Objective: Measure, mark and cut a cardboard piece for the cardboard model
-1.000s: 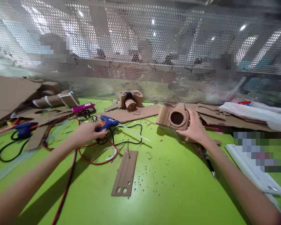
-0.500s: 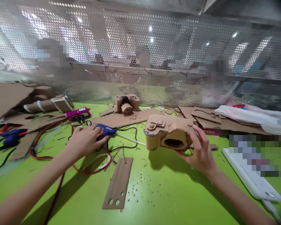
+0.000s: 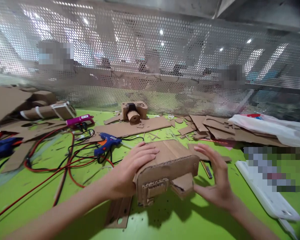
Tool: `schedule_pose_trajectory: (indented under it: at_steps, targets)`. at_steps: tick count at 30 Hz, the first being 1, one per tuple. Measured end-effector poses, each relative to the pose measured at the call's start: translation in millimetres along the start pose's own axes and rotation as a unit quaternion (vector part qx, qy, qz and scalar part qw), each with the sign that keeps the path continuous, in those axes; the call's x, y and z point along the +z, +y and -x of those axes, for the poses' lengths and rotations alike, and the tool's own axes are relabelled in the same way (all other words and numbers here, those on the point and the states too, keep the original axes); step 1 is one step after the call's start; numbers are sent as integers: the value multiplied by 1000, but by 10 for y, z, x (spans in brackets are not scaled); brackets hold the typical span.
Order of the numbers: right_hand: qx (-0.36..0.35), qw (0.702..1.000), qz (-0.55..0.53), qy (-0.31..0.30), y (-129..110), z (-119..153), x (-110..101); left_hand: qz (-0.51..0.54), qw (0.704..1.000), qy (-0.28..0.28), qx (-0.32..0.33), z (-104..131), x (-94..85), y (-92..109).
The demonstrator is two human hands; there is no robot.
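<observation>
A cardboard camera body [image 3: 165, 165] is held above the green table, turned so that its flat bottom faces up and its stepped side faces me. My left hand [image 3: 137, 166] grips its left end, fingers over the upper face. At the right end, my right hand [image 3: 216, 178] is open, thumb and fingers spread apart close to the cardboard; whether the thumb touches it I cannot tell. A blue glue gun [image 3: 107, 143] lies left of the camera body. Partly beneath the held body is a cardboard strip with holes [image 3: 118, 213].
A smaller cardboard camera [image 3: 134, 111] stands at the back by the perforated screen [image 3: 110, 90]. Red and black cables, a magenta power strip [image 3: 80, 120] and another blue glue gun [image 3: 3, 146] lie left. Cardboard scraps, a white plastic bag [image 3: 272, 128] and a white device [image 3: 265, 190] are right.
My left hand has left the glue gun and taken hold of the camera body. The body has come nearer and rolled over. My right hand has opened from its grip.
</observation>
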State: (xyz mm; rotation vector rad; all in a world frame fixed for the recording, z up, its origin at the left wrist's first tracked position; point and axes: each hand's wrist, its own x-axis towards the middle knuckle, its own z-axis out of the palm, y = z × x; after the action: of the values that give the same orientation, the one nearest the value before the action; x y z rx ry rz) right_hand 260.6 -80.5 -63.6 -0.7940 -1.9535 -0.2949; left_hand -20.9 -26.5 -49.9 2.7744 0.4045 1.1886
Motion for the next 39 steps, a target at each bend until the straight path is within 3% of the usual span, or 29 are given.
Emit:
schedule_pose_trajectory:
  at_steps: [3,6,9,13,15,21,25,28,32,35,37,39]
  targets:
    - [-25,998,-8,-56,-5,-28,3,-68,993,7,92,26,-95,17]
    - [-72,996,1,-60,28,33,36,-123,982,-10,141,9,-128,84]
    - [-81,994,19,-72,3,62,-5,-158,974,-21,163,-25,-139,103]
    - [-34,984,37,-173,-171,-90,-150,-192,964,-28,183,-30,-134,21]
    - [-28,981,15,-193,-279,-198,-171,-204,960,-29,187,-19,-121,-23]
    - [-84,996,-17,-39,-507,-315,83,-219,953,-25,210,-3,-49,-3]
    - [-111,993,-15,-32,-541,-270,96,-216,952,-20,214,30,-39,26]
    - [-79,997,2,-23,-336,-336,-25,-207,956,-11,208,65,-84,8]
    - [54,998,29,-11,331,-592,-80,-189,966,5,179,124,-131,9]
    - [135,987,-6,-85,731,-730,29,-176,972,17,152,177,-125,47]
    - [166,973,-61,-152,773,-729,121,-160,973,13,168,202,-124,58]
    - [177,948,-133,-229,656,-666,186,-142,971,-6,190,205,-135,38]
